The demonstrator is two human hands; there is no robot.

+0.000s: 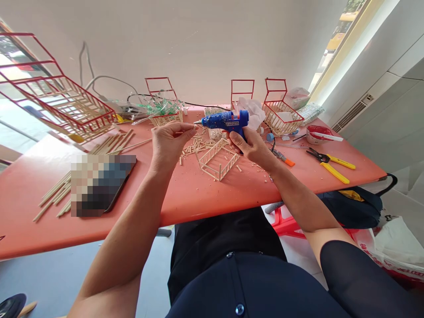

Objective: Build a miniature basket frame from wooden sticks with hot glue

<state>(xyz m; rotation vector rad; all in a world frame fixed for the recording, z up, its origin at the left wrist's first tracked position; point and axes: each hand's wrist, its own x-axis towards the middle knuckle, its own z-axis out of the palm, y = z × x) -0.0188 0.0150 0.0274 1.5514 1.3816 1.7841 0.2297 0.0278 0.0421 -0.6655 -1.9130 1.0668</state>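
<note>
My right hand is wrapped round the handle of a blue hot glue gun, whose nozzle points left. Just under that nozzle, the thumb and fingers of my left hand are pinched together; whatever they hold is too small to make out. Below the gun, a small frame of thin wooden sticks with short upright bars rests on the table. Short cut stick pieces lie scattered behind it.
On the orange table are a phone, long sticks, wire strippers, an orange-ended tool and a red bowl. Red-edged stick models stand left and at the back right. Cables run along the wall.
</note>
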